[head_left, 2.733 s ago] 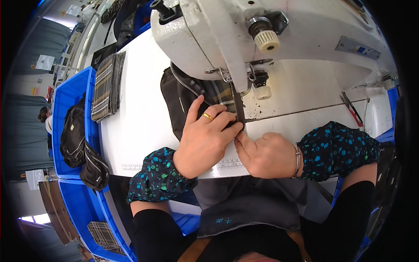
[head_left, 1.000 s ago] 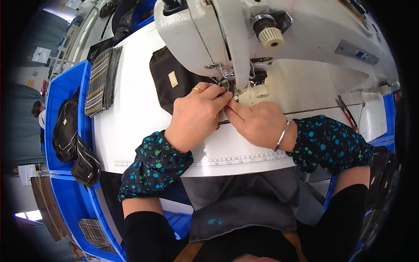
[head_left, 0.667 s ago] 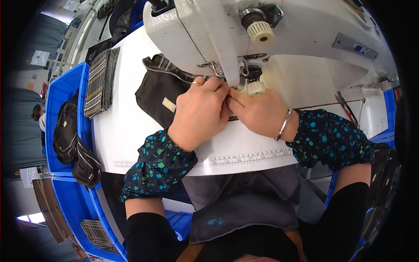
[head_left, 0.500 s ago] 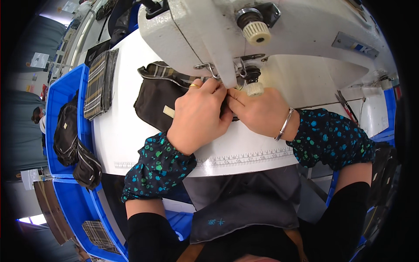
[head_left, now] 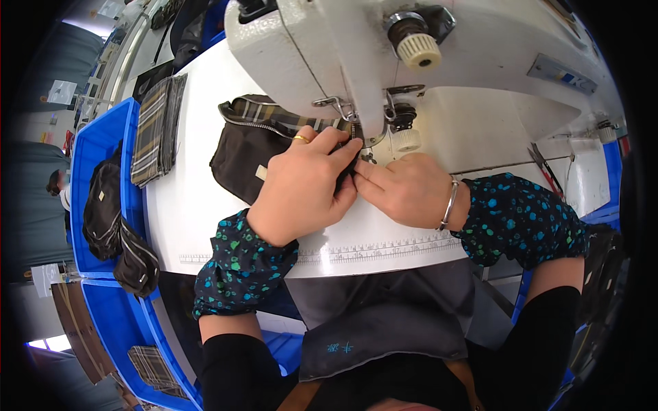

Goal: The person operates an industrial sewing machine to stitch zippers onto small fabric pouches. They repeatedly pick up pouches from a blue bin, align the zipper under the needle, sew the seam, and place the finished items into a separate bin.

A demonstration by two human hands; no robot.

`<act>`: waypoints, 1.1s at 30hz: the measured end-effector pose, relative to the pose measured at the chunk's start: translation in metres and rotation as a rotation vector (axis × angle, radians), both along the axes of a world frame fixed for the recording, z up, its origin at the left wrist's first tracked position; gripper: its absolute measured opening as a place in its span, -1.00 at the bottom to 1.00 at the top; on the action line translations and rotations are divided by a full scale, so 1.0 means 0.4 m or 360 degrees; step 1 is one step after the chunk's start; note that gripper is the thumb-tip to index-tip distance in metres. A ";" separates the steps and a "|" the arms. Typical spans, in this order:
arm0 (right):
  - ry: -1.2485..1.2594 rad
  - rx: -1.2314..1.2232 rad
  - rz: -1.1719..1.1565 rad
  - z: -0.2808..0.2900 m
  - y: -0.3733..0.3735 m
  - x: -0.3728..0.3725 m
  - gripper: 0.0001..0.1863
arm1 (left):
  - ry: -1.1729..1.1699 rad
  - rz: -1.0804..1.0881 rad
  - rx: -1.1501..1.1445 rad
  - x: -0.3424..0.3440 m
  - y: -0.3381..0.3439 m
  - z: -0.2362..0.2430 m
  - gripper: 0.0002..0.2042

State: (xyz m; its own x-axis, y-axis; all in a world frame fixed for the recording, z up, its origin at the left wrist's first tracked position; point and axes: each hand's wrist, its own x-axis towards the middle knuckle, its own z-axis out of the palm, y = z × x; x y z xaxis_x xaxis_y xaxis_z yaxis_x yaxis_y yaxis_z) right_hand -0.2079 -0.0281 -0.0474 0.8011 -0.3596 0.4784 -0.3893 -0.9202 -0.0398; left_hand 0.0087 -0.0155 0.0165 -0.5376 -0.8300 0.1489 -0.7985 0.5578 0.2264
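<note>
A dark brown zippered pouch point(head_left: 240, 154) with plaid lining lies on the white table under the head of a sewing machine point(head_left: 295, 61). Its zipper curves along the open top, and a small pale label shows on its front. My left hand point(head_left: 305, 181) rests over the pouch's right part, fingers bent and pinching its edge beside the needle area. From the other side, my right hand point(head_left: 409, 192) presses its fingertips together on the same edge, just below the presser foot. The fabric between the fingertips is partly hidden.
Folded plaid cloth pieces point(head_left: 159, 130) lie stacked at the left. A blue bin point(head_left: 128, 171) beside them holds dark pouches; another blue bin point(head_left: 113, 312) below holds plaid cloth. A ruler strip point(head_left: 370, 248) follows the table's front edge. Snips point(head_left: 545, 169) lie at the right.
My left hand has shifted slightly left, and my right hand has moved down and nearer me. More of the pouch's edge and the presser foot area now shows.
</note>
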 end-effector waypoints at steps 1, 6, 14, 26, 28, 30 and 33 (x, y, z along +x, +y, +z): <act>0.0018 -0.0011 0.0000 0.000 0.000 0.000 -0.70 | -0.0021 0.0024 0.0009 -0.003 0.002 0.002 -0.52; 0.0009 -0.0053 -0.0025 0.004 0.001 -0.006 -0.72 | -0.0025 0.0045 0.0018 -0.013 0.001 -0.001 -0.51; 0.0008 -0.0095 -0.0067 0.005 -0.003 -0.006 -0.76 | -0.0046 0.0094 -0.0004 -0.019 0.004 -0.009 -0.52; -0.0143 -0.0194 -0.0064 0.010 -0.012 -0.001 -0.87 | -0.0084 0.0049 -0.0040 -0.014 0.013 0.000 -0.42; -0.0154 -0.0270 -0.0067 0.012 -0.009 0.001 -0.88 | -0.0142 0.0095 -0.0175 -0.021 0.033 0.003 -0.45; -0.0186 -0.0271 -0.0010 0.016 -0.006 0.002 -0.87 | -0.0239 0.0147 -0.0265 -0.018 0.049 0.006 -0.50; -0.0225 -0.0193 0.0105 0.023 0.002 0.003 -0.82 | -0.0330 0.0254 -0.0244 -0.008 0.052 0.022 -0.74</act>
State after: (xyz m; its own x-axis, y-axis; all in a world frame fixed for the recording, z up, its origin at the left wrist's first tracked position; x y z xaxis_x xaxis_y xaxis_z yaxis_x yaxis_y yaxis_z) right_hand -0.2066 -0.0273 -0.0383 0.7428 -0.2414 0.6244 -0.3264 -0.9449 0.0230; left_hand 0.0054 0.0055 0.0251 -0.4340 -0.8827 0.1801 -0.8993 0.4365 -0.0277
